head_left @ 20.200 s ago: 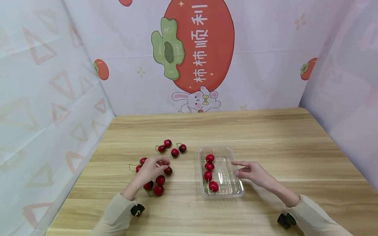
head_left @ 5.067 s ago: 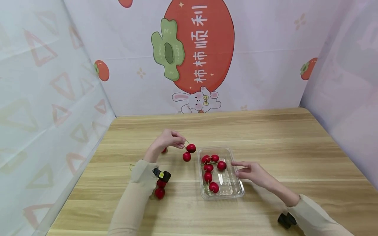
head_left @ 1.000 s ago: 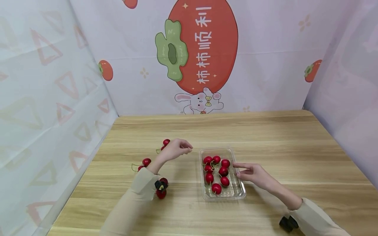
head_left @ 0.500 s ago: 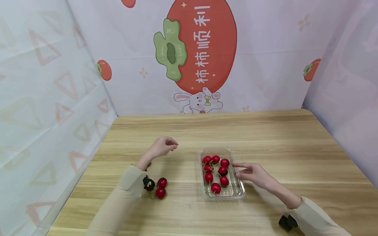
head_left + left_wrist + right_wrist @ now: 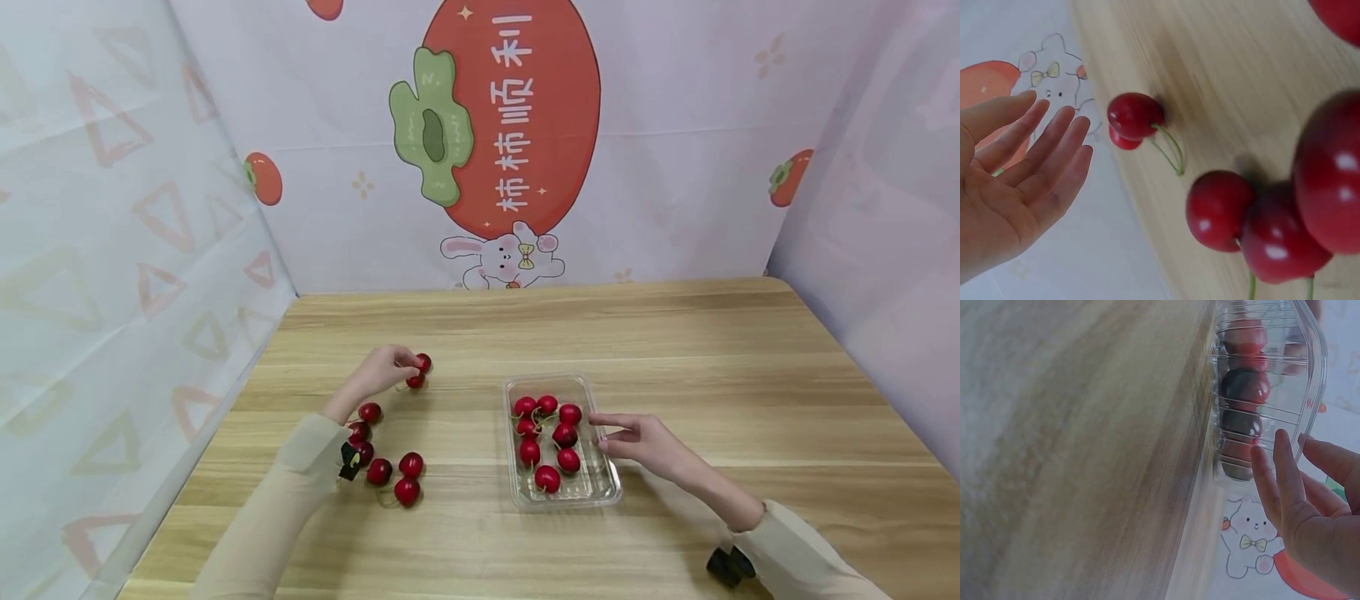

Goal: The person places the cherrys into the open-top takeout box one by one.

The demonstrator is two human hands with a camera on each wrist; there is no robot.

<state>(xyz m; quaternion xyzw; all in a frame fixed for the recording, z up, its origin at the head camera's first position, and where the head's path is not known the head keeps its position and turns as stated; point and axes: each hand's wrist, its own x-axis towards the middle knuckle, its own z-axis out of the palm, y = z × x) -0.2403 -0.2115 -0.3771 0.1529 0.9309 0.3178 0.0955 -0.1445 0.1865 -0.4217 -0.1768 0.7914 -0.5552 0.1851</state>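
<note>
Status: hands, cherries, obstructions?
Left hand empty by far cherry pair. Right hand touching clear tray. Eight cherries inside, eight visible outside. Left wrist device partly hiding one.

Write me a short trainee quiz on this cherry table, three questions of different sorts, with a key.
1. Count: how many cherries lie inside the clear plastic tray?
2. True or false: the left hand grips a cherry.
3. Multiple choice: in the head view, at which side of the clear plastic tray is the right hand?
A. left
B. right
C. far

Key:
1. Eight.
2. False; the left wrist view shows it holding nothing.
3. B.
</note>
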